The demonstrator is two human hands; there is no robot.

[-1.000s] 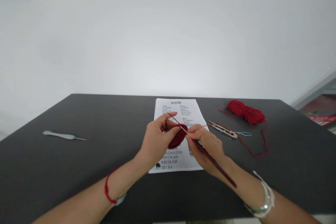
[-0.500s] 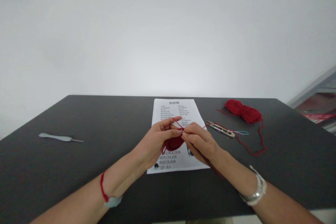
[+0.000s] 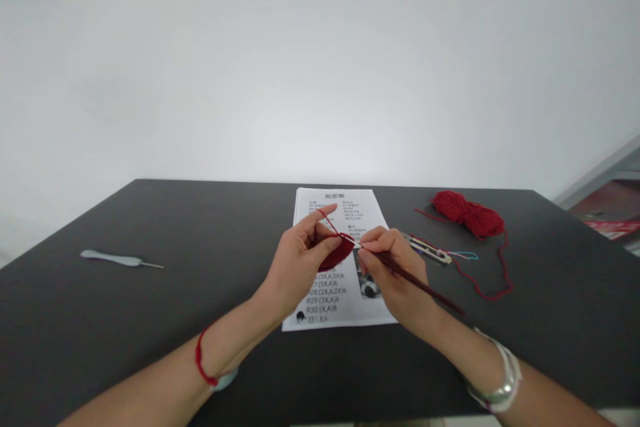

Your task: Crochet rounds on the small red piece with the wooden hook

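Red crochet (image 3: pixel 337 255) in L grip (image 3: pixel 299 263); hook (image 3: pixel 419 282), R grip (image 3: pixel 393 273).

A dark maroon crochet hook (image 3: pixel 419 283) and deep red crocheted disc (image 3: pixel 336 255) echo the red yarn skein (image 3: pixel 469 215) on a matte black table (image 3: pixel 150 320), beside a white sheet (image 3: pixel 373 315) printed in black.

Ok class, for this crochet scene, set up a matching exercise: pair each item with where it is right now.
Items:
1. dark crochet hook
2. red crocheted piece
3. red yarn skein
4. grey-handled needle tool

Places:
A. on the table, right of the printed pattern sheet
B. held in the left hand
C. on the table's far left
D. held in the right hand

Pairs: 1-D, 2-B, 3-A, 4-C
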